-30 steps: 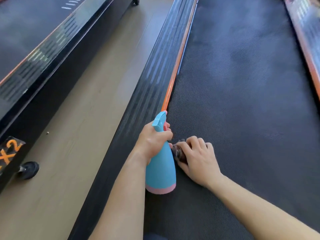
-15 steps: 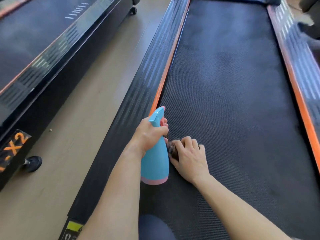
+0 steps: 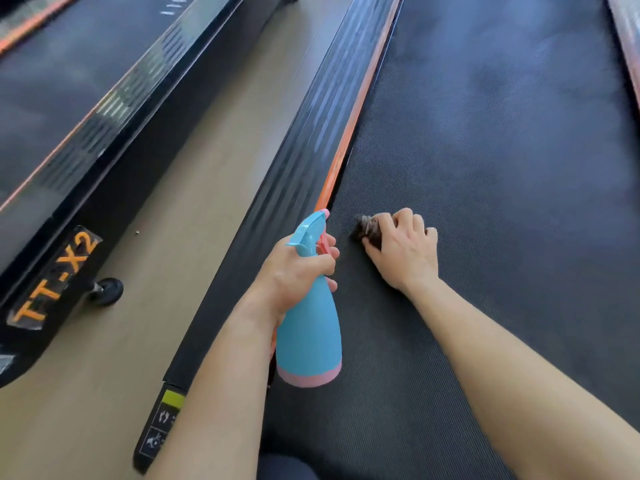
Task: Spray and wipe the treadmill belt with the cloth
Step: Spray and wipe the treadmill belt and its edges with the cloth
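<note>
The black textured treadmill belt (image 3: 485,174) fills the right of the head view. My left hand (image 3: 294,271) grips the neck of a blue spray bottle (image 3: 308,337) with a pink base, held upright over the belt's left edge, nozzle pointing forward. My right hand (image 3: 405,247) lies on the belt with its fingers curled over a small dark bunched cloth (image 3: 367,228). Only the cloth's left end shows past the fingers.
An orange strip and black ribbed side rail (image 3: 298,161) run along the belt's left edge. Beige floor (image 3: 194,188) separates it from a second treadmill (image 3: 69,140) marked TT-X2, with a small wheel (image 3: 109,291). An orange rail (image 3: 627,39) borders the belt's right side.
My right hand with the cloth has slid forward and to the right, away from the bottle. The left hand and bottle stay near the belt's left edge. The camera view shifted.
</note>
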A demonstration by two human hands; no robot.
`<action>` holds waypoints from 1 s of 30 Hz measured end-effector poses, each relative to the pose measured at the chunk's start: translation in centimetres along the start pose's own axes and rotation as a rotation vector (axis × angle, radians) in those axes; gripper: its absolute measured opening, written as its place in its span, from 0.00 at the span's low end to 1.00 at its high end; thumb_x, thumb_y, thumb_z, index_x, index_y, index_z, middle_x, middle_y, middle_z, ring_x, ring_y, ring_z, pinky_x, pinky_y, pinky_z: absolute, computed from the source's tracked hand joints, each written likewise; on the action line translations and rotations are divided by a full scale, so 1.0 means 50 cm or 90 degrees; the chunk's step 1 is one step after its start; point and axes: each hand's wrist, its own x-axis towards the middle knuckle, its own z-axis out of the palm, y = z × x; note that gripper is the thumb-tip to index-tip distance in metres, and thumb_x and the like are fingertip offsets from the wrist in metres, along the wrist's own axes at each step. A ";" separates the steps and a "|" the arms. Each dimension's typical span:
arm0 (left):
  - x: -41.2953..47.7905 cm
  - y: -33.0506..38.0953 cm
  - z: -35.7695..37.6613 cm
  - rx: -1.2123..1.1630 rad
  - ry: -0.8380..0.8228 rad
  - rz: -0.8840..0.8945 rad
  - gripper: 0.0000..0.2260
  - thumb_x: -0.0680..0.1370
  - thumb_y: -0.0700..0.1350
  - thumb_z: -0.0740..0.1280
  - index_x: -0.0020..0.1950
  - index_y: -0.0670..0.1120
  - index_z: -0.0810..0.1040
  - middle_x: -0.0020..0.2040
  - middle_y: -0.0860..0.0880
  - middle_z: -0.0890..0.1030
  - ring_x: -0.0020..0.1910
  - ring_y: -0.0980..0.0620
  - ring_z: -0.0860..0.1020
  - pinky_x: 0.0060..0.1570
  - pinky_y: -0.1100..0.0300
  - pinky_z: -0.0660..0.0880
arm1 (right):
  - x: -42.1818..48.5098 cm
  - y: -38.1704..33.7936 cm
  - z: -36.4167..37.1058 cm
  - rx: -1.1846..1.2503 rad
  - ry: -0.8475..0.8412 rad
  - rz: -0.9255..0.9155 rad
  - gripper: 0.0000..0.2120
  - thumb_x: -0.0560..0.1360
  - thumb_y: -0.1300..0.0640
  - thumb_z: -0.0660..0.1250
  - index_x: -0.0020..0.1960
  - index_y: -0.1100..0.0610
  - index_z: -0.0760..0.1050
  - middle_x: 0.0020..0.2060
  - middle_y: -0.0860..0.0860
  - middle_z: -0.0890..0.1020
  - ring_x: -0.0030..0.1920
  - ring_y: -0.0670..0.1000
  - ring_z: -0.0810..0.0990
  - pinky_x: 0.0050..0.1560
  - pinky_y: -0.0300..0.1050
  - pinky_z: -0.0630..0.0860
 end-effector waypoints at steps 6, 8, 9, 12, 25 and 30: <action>-0.069 -0.013 0.010 0.015 0.000 -0.066 0.28 0.74 0.34 0.68 0.67 0.61 0.78 0.61 0.42 0.82 0.41 0.47 0.81 0.37 0.63 0.79 | -0.231 -0.038 -0.020 0.006 0.012 -0.010 0.21 0.72 0.40 0.71 0.60 0.50 0.76 0.50 0.54 0.74 0.48 0.59 0.74 0.47 0.56 0.70; -0.102 -0.027 0.013 0.015 0.002 -0.085 0.29 0.76 0.31 0.66 0.70 0.59 0.76 0.61 0.40 0.81 0.40 0.47 0.80 0.37 0.64 0.79 | -0.258 -0.041 -0.026 0.006 0.013 0.022 0.21 0.72 0.41 0.71 0.60 0.51 0.76 0.50 0.55 0.74 0.48 0.60 0.74 0.47 0.56 0.71; -0.119 -0.037 0.011 0.011 0.009 -0.095 0.29 0.75 0.33 0.67 0.71 0.59 0.76 0.61 0.40 0.81 0.39 0.47 0.80 0.37 0.63 0.79 | -0.263 -0.040 -0.030 0.014 0.013 0.029 0.21 0.72 0.41 0.71 0.59 0.52 0.76 0.49 0.55 0.74 0.48 0.60 0.74 0.47 0.57 0.71; -0.167 -0.079 -0.006 -0.023 0.064 -0.143 0.28 0.72 0.36 0.68 0.70 0.55 0.78 0.60 0.42 0.83 0.37 0.47 0.82 0.37 0.60 0.80 | -0.272 -0.037 -0.039 0.031 0.009 0.029 0.21 0.73 0.41 0.70 0.60 0.52 0.76 0.50 0.56 0.74 0.48 0.60 0.74 0.47 0.57 0.70; -0.205 -0.105 0.007 0.082 0.036 -0.170 0.15 0.78 0.37 0.68 0.62 0.50 0.80 0.57 0.44 0.84 0.38 0.50 0.85 0.42 0.58 0.80 | -0.281 -0.019 -0.044 0.044 0.013 -0.031 0.23 0.74 0.40 0.70 0.63 0.51 0.75 0.52 0.55 0.74 0.50 0.60 0.74 0.49 0.58 0.72; -0.190 -0.110 -0.003 0.124 0.038 -0.214 0.06 0.78 0.40 0.69 0.52 0.50 0.78 0.45 0.47 0.82 0.37 0.53 0.84 0.43 0.54 0.80 | -0.282 -0.018 -0.050 0.058 0.022 -0.028 0.22 0.75 0.40 0.70 0.63 0.51 0.75 0.52 0.55 0.74 0.50 0.59 0.74 0.49 0.58 0.72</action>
